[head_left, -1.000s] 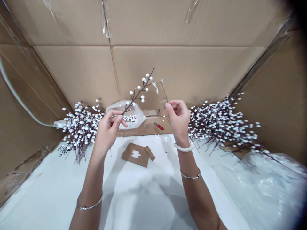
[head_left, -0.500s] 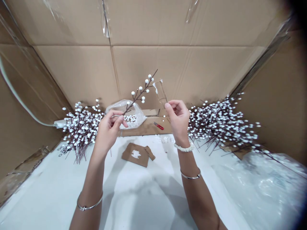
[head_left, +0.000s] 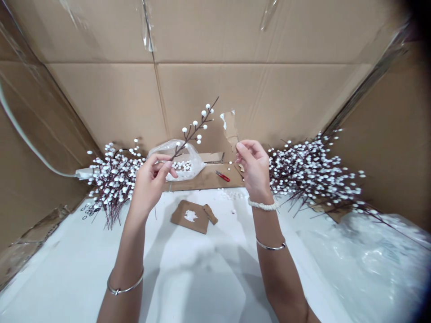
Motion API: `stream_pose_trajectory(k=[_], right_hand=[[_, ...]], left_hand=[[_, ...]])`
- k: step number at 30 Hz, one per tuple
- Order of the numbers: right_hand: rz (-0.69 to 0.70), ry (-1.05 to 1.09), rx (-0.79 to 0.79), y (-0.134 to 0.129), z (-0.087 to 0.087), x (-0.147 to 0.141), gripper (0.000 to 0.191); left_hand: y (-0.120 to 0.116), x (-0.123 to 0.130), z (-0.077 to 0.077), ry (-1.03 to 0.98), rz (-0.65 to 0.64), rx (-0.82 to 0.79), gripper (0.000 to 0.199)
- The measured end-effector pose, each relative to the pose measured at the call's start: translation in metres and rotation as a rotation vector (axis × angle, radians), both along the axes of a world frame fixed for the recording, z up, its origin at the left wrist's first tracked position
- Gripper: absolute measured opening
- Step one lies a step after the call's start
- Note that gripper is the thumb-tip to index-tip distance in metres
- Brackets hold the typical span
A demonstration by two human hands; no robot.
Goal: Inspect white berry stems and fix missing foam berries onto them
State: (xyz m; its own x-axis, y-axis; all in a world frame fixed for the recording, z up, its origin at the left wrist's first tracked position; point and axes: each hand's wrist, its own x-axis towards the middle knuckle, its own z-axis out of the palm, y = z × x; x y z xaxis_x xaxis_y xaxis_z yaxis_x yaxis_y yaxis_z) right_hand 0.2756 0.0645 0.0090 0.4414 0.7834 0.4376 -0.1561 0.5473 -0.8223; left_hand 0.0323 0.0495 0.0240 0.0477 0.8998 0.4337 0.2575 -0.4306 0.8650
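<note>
My left hand (head_left: 151,184) is shut on the lower end of an artificial berry stem (head_left: 195,128), which has a dark twig and white round berries and rises up and to the right. Just behind that hand sits a transparent plastic bag (head_left: 178,154) holding white berries. My right hand (head_left: 254,168) is raised with its fingertips pinched on a thin transparent plastic strip (head_left: 230,130), which stands up from them against the cardboard. A few loose white berries lie near those fingers.
Large bunches of berry stems lie to the left (head_left: 112,186) and right (head_left: 313,172). Red-handled snips (head_left: 222,176) rest on a cardboard sheet (head_left: 208,179). A cardboard scrap (head_left: 190,216) lies on the white table surface (head_left: 84,269). Crumpled transparent plastic (head_left: 380,264) lies front right; cardboard walls surround everything.
My right hand has shifted slightly right and lower, and the transparent strip looks flatter against the cardboard. My left hand and its berry stem have moved only slightly.
</note>
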Motion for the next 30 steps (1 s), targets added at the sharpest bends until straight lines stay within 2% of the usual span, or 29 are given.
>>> stream_pose_trajectory(k=[12, 25, 30], right_hand=[[0.033, -0.105, -0.054, 0.0000, 0.0000, -0.0027, 0.013], [0.055, -0.051, -0.065, 0.0006, -0.0004, -0.0026, 0.014], [0.028, -0.066, -0.017, 0.0013, -0.0010, -0.0037, 0.013]], left_hand=[[0.0002, 0.0009, 0.0005, -0.003, 0.000, 0.008, 0.014], [-0.0043, 0.0018, 0.0040, -0.002, -0.010, 0.010, 0.012], [-0.0039, 0.0015, 0.0037, 0.003, -0.009, 0.008, 0.012]])
